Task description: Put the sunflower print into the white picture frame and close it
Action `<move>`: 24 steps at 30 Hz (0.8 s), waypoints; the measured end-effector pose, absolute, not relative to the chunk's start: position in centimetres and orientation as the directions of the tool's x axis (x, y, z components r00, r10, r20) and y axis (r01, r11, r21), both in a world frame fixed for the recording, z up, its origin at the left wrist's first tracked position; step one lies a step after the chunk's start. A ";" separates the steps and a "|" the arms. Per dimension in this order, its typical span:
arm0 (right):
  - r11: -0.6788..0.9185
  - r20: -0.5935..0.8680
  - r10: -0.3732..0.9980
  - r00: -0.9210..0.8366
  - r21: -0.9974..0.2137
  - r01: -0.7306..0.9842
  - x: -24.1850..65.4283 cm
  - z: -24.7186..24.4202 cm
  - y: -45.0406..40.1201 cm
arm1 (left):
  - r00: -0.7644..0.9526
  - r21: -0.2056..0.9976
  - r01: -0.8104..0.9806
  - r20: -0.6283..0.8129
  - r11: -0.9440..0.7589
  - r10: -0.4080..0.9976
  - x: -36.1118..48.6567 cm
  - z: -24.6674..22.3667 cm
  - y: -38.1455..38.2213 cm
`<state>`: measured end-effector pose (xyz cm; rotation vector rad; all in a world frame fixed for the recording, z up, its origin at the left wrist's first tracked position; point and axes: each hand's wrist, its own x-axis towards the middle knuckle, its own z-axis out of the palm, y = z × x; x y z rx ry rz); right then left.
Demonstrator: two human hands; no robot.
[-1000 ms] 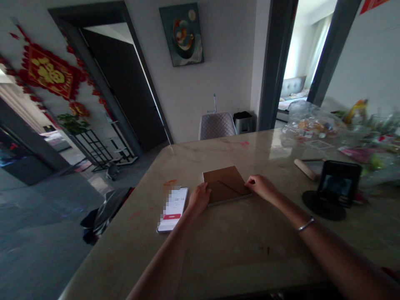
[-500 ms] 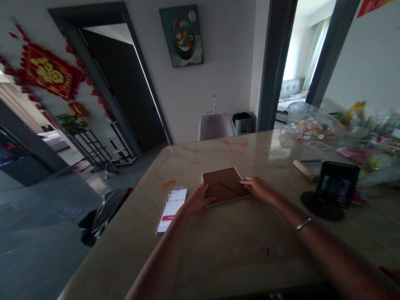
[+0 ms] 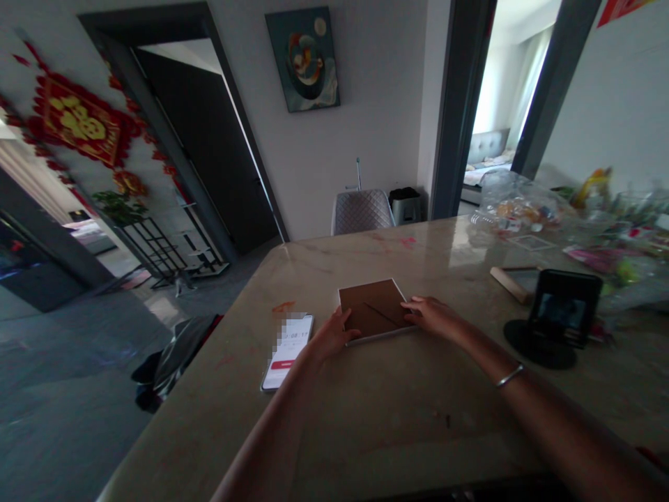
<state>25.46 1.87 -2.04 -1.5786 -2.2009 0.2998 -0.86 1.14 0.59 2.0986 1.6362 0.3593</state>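
Note:
A picture frame (image 3: 372, 307) with a brown back and thin white edges lies back side up on the marble-look table, a slim dark line crossing its back. My left hand (image 3: 335, 335) grips its left edge near the front corner, thumb on the near side and fingers along the side. On the opposite edge, my right hand (image 3: 426, 314) holds the frame with fingertips on the brown back. The undersides of both hands are hidden. Just left of my left hand lies a phone (image 3: 287, 352) with a lit white screen showing a timer.
To the right, a dark device on a round stand (image 3: 557, 317) stands before a light wooden frame (image 3: 515, 284). Plastic bags (image 3: 523, 206) and other clutter fill the table's far right. A grey quilted chair (image 3: 363, 211) is beyond the far edge.
The fingers of both hands have shifted slightly on the frame's edges. The frame stays in nearly the same place.

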 end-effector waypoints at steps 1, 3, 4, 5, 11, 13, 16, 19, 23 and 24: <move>0.327 0.207 0.942 -0.263 -0.400 0.856 25.4 -1.9 1.7 | 0.259 0.499 0.845 -0.071 -0.191 0.963 -0.8 0.6 1.2; 0.322 0.212 0.943 -0.255 -0.396 0.860 25.3 -1.8 1.6 | 0.258 0.498 0.846 -0.070 -0.190 0.964 -0.9 0.5 1.2; 0.324 0.214 0.943 -0.256 -0.398 0.858 25.3 -1.8 1.5 | 0.258 0.498 0.846 -0.068 -0.191 0.964 -0.9 0.5 1.2; 0.326 0.213 0.942 -0.259 -0.402 0.856 25.3 -1.7 1.6 | 0.261 0.500 0.844 -0.066 -0.194 0.963 -1.0 0.4 1.2; 0.366 0.218 0.930 -0.297 -0.441 0.820 25.4 -2.1 2.0 | 0.260 0.536 0.821 -0.039 -0.200 0.965 -1.2 0.2 1.3; 0.393 0.240 0.918 -0.317 -0.432 0.811 25.3 -2.2 2.0 | 0.259 0.536 0.818 -0.019 -0.209 0.966 -1.1 0.1 1.3; 0.391 0.262 0.916 -0.306 -0.403 0.828 25.1 -2.1 2.0 | 0.241 0.511 0.833 0.012 -0.213 0.970 -0.6 0.0 1.2; 0.367 0.282 0.920 -0.273 -0.369 0.854 25.0 -2.0 1.8 | 0.205 0.444 0.873 0.037 -0.200 0.978 0.2 -0.1 0.9; 0.364 0.297 0.918 -0.262 -0.374 0.853 25.0 -1.8 1.8 | 0.170 0.397 0.900 0.060 -0.180 0.984 0.8 0.0 0.8; 0.365 0.298 0.918 -0.261 -0.379 0.851 24.9 -1.7 1.8 | 0.167 0.395 0.902 0.059 -0.177 0.984 0.8 0.0 0.8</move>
